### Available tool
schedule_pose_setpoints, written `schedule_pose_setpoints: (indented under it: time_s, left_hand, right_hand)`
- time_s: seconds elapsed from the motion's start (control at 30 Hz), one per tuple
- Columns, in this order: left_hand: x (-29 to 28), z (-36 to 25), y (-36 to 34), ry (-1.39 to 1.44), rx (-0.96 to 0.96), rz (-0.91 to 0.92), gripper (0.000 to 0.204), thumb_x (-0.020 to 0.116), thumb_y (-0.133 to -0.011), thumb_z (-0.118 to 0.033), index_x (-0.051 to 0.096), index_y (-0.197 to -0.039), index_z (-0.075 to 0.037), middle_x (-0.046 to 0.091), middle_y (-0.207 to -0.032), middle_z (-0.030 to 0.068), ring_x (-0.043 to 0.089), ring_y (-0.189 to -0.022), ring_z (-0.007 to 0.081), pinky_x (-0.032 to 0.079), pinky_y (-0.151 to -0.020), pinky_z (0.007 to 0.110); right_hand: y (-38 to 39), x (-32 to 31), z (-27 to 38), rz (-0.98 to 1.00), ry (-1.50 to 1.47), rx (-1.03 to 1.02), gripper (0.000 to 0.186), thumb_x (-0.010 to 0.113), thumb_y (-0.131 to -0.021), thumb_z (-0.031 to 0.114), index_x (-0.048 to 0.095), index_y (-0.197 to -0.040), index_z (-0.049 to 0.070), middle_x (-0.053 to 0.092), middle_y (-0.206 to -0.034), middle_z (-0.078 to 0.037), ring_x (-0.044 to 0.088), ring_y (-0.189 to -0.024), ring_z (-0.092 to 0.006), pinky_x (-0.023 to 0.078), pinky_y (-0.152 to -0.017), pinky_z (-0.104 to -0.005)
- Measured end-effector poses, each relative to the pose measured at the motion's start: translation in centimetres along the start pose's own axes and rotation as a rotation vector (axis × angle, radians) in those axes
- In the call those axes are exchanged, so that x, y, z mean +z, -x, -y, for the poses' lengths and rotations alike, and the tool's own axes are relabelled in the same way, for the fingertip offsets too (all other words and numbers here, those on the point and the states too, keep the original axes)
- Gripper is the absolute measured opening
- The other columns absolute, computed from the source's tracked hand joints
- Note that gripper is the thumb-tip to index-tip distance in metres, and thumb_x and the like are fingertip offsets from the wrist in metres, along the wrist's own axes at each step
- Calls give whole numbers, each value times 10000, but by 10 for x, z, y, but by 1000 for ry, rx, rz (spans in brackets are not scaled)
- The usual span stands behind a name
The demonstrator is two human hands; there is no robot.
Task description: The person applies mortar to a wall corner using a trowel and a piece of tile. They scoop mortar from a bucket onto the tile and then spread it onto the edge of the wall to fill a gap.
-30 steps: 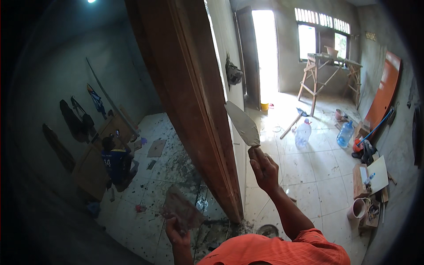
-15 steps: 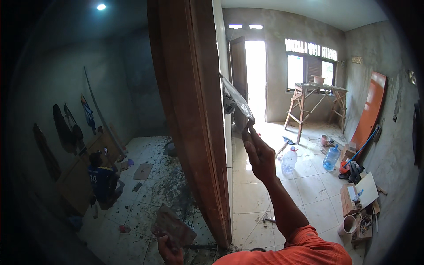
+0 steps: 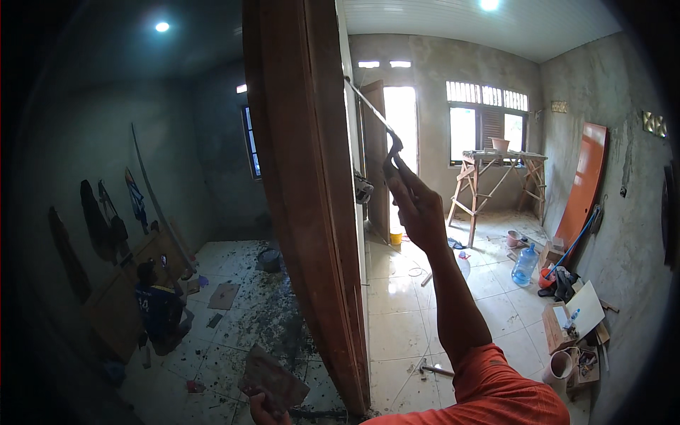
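Up goes our right hand (image 3: 418,203), clutching the trowel (image 3: 380,119), tip at the wooden frame's (image 3: 301,184) edge; our left hand (image 3: 266,411) grips the flat board (image 3: 280,384) low, and how much is finished we can't tell

In the dim room on my left, I see a person in a dark blue shirt (image 3: 159,312) crouching low beside wooden panels (image 3: 113,326) that lean on the wall. Dark garments (image 3: 95,212) hang above, and a dark bucket (image 3: 269,262) stands on the debris-strewn tiles. In the brighter room on my right, I can make out a louvred window shutter (image 3: 491,124) behind a wooden trestle scaffold (image 3: 522,154) carrying a pinkish tub (image 3: 500,144). An orange door panel (image 3: 584,184) leans against the right wall. Nearer me are a blue water jug (image 3: 524,267), a red bucket (image 3: 546,278), a pale board (image 3: 586,312) and a whitish pail (image 3: 559,368). By the open doorway, I spot a yellow container (image 3: 396,238).
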State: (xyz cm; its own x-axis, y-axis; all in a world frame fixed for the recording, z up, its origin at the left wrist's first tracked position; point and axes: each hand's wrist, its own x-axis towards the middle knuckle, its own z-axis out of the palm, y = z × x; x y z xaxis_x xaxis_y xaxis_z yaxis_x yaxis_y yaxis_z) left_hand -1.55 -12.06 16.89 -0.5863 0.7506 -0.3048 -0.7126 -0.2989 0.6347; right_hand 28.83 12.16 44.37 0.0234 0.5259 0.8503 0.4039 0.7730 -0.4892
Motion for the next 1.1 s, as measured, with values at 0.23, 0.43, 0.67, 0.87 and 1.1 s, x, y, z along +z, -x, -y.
schedule_pose_setpoints:
  time_s: [0.23, 0.43, 0.67, 0.87, 1.1]
  left_hand:
    - [-10, 10, -8, 52, -58, 25, 236, 651, -886, -161, 500, -705, -174, 389, -596, -58, 268, -474, 81, 282, -448, 274]
    - [-7, 10, -9, 55, -12, 37, 231, 643, -883, -145, 492, -711, -167, 381, -594, -49, 271, -467, 84, 277, -445, 282]
    - [1, 2, -3, 144, 6, 40, 185, 629, -894, -125, 497, -766, -151, 384, -604, -37, 295, -475, 95, 291, -440, 268]
    - [6, -22, 5, 172, 36, 50, 127, 628, -893, -126, 528, -817, -145, 413, -628, -36, 309, -488, 93, 308, -452, 250]
    - [10, -65, 24, 123, 36, -21, 162, 629, -886, -132, 502, -787, -148, 410, -618, -35, 304, -478, 89, 296, -448, 261]
  right_hand:
    - [-38, -4, -1, -85, -30, -242, 498, 612, -1034, 329, 533, -1479, 117, 560, -706, 33, 452, -543, -6, 377, -462, -229]
    - [-69, -8, 39, -98, -153, -86, 493, 613, -1033, 325, 542, -1469, 105, 547, -683, 46, 427, -524, -3, 352, -455, -229]
    - [-130, -11, 45, -117, -57, -492, 558, 613, -1020, 427, 541, -1468, 104, 497, -660, 45, 400, -463, -2, 313, -404, -226]
    - [-166, -15, 102, -70, -184, -166, 613, 606, -1001, 514, 564, -1443, 91, 506, -672, 16, 410, -406, -25, 301, -359, -234]
    - [-202, -13, 108, -78, -244, -146, 603, 610, -1000, 506, 572, -1437, 92, 520, -679, 3, 422, -408, -31, 307, -357, -240]
